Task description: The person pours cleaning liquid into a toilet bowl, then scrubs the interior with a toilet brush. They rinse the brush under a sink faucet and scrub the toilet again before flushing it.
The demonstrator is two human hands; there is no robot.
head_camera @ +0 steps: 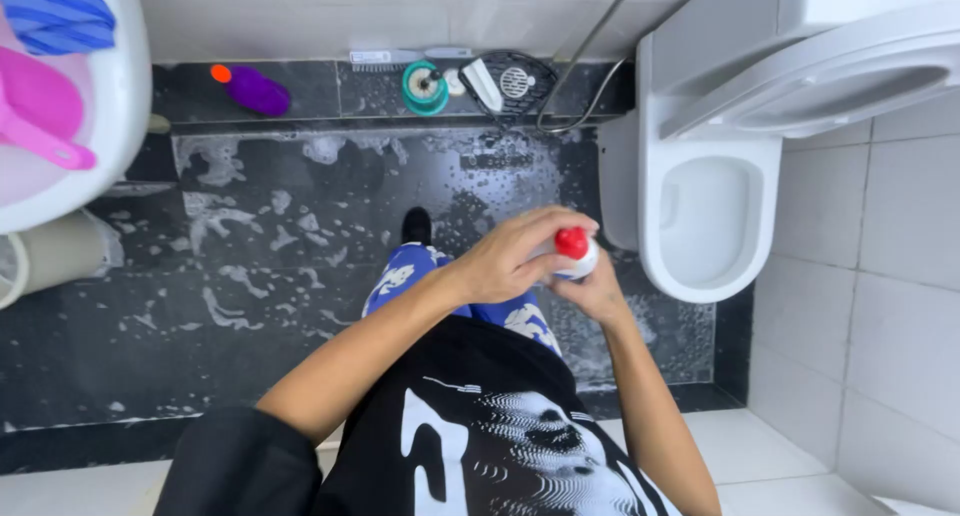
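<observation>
Both hands on the bottle (578, 258): right hand (592, 294) grips it, left hand (515, 258) pinches the red cap (572, 242). Uncapping step; next needs a firm twist.

Ahead of the left hand (515, 256) and right hand (590, 291), the wet, soap-flecked dark tile floor (270, 276) lies open as far as the back ledge. To the right, the white ceramic toilet bowl (705, 216) with its raised seat (830, 76) stands just beside the hands and closes that side. Along the ledge sit a purple bottle with an orange cap (255, 91), a teal round brush holder (425, 86) and a black drain cover (515, 81). At far left, a white basin rim (110, 126) overhangs the floor.
</observation>
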